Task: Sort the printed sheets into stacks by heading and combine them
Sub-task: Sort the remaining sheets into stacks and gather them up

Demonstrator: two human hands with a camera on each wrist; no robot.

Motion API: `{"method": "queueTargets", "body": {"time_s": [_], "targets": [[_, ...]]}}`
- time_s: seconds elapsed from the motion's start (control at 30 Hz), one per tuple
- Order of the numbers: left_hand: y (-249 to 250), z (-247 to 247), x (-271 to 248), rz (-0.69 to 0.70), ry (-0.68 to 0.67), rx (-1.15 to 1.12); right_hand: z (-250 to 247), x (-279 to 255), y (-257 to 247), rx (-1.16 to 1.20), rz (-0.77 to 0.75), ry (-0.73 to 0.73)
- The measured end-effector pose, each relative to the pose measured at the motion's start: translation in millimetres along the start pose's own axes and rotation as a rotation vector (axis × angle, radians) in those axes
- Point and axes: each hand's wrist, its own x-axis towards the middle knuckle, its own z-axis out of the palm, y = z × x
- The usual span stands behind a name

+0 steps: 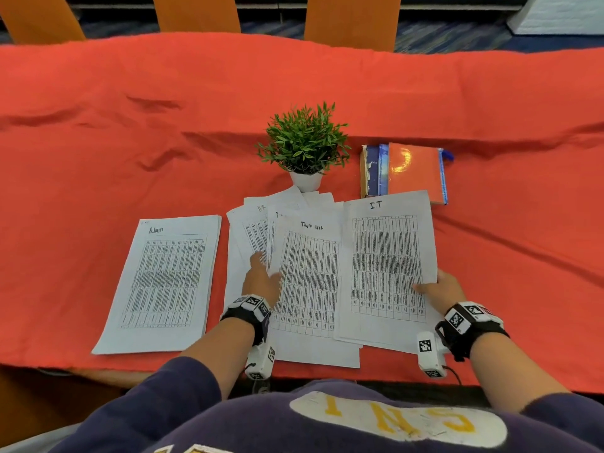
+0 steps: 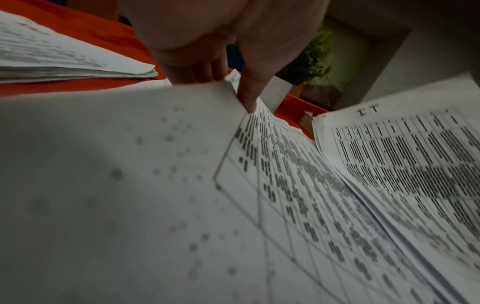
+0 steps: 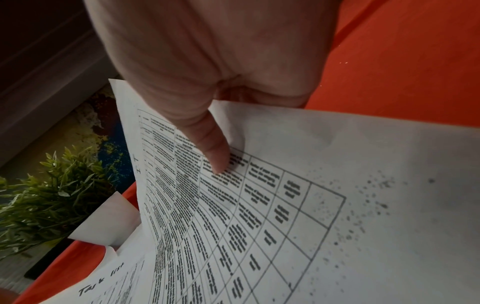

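A neat stack headed "Admin" [image 1: 163,279] lies at the left on the red tablecloth [image 1: 98,125]. The middle holds a loose, fanned pile of printed sheets [image 1: 248,230], topped by a sheet headed "Task list" [image 1: 310,282]. My left hand [image 1: 266,269] is at that sheet's raised left edge, with the thumb [image 2: 249,98] on the print and the fingers behind paper. My right hand [image 1: 428,284] pinches the right edge of a sheet headed "IT" [image 1: 389,266]. Its thumb [image 3: 215,156] is on top and its fingers are hidden beneath. The IT sheet is held slightly lifted and overlaps the pile's right side.
A small potted plant [image 1: 305,142] stands just behind the pile. A few books [image 1: 408,171], the top one orange, lie behind the IT sheet. Orange chairs [image 1: 196,11] line the table's far side. The near table edge runs below the sheets.
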Motion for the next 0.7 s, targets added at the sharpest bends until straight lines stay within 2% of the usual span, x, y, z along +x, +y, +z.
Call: {"method": "queueTargets", "body": {"time_s": [0.1, 0.3, 0.4, 0.53, 0.7], "targets": [[-3.5, -6.2, 4.6, 0.004, -0.049, 0.099, -4.9, 3.2, 2.0, 0.009, 0.001, 0.002], [-5.5, -33.3, 9.4, 0.116, 0.142, 0.007, -34.2, 8.4, -2.4, 0.083, -0.014, 0.106], [4.9, -48.5, 8.7, 0.159, 0.169, -0.118, -52.7, 12.2, -7.3, 0.185, -0.040, 0.182], [14.5, -57.1, 8.0, 0.195, 0.119, -0.238, -65.7, 12.3, -22.5, 0.307, -0.086, 0.214], [40.9, -41.2, -2.4, 0.227, 0.001, -0.346, -45.3, 14.2, -40.2, 0.407, -0.122, 0.087]]}}
